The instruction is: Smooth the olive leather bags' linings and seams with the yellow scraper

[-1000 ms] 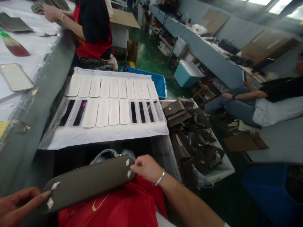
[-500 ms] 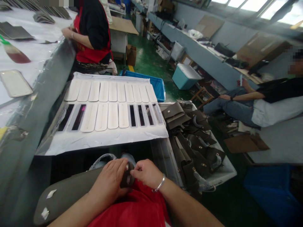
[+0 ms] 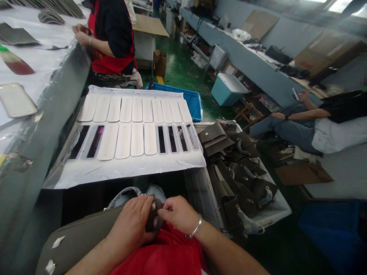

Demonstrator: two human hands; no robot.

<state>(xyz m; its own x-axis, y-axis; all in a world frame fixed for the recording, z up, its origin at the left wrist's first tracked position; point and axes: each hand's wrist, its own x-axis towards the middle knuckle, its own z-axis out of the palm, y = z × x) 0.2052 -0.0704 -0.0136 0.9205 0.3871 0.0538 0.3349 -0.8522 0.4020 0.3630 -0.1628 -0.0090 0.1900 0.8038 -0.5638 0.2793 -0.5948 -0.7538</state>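
A dark olive-grey bag [image 3: 83, 237] lies across my lap, with white scraps [image 3: 58, 241] stuck near its left end. My left hand [image 3: 132, 220] is wrapped over the bag's right end, thumb below and fingers on top, gripping it. Close against that end, my right hand [image 3: 180, 214] is closed in a pinch at small pale bits there. What its fingertips hold is too small to make out. A clear-wrapped handle [image 3: 124, 195] shows behind the bag. In front of me, a white-covered board [image 3: 134, 167] carries rows of pale rounded panels [image 3: 108, 142].
A white crate [image 3: 276, 214] of similar olive bags [image 3: 243, 179] stands to the right, a blue bin [image 3: 192, 105] behind the board. The worktable [image 3: 61, 89] edge runs along the left. A co-worker in a red apron [image 3: 107, 61] stands there; another person [image 3: 298, 126] sits far right.
The view has shifted slightly. Both my hands stay at the bag's right end, and that end has tilted a little. The seated person's hand with a pale object has moved.
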